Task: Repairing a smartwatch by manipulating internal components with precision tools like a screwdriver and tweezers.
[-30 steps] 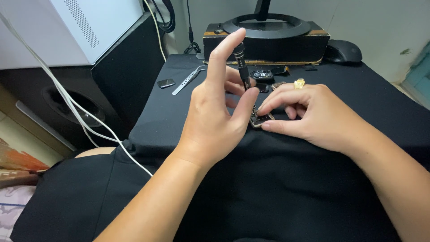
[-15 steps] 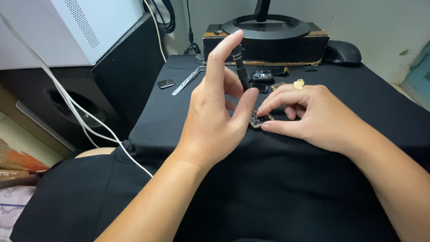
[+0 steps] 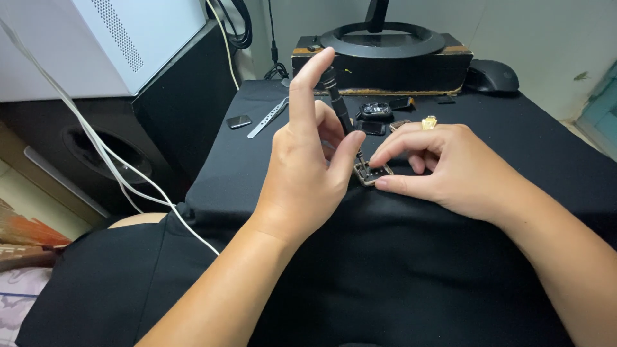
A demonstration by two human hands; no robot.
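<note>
- Two hands work one small part: the left hand [image 3: 302, 173] grips a slim black precision screwdriver [image 3: 339, 106] between thumb and middle fingers, index fingertip capping its top end; the right hand [image 3: 450, 170] pinches a small square metal watch case [image 3: 371, 172] flat against the black cloth [image 3: 385, 276].
- Location: the case lies near the centre of the cloth-covered table, with the driver tip resting on or just above its 11 o'clock corner (contact cannot be confirmed).
- Handling, judged: the case looks light, rigid and smooth-edged, so likely to skid or flip under side load. Hold it by opposite outer edges, as the right thumb and forefinger do now, keeping skin off the open interior.
- The driver appears stiff and light; a light axial grip should suffice.
- Appearance: the case is a rounded-square frame, silvery, with darker internals visible; fine detail is too small to resolve.
- Surroundings: at 12 o'clock from the case lie further dark watch parts [image 3: 375, 110] and a gold-coloured ring [image 3: 429, 122]; at 10 o'clock, metal tweezers [image 3: 267, 119].
</note>
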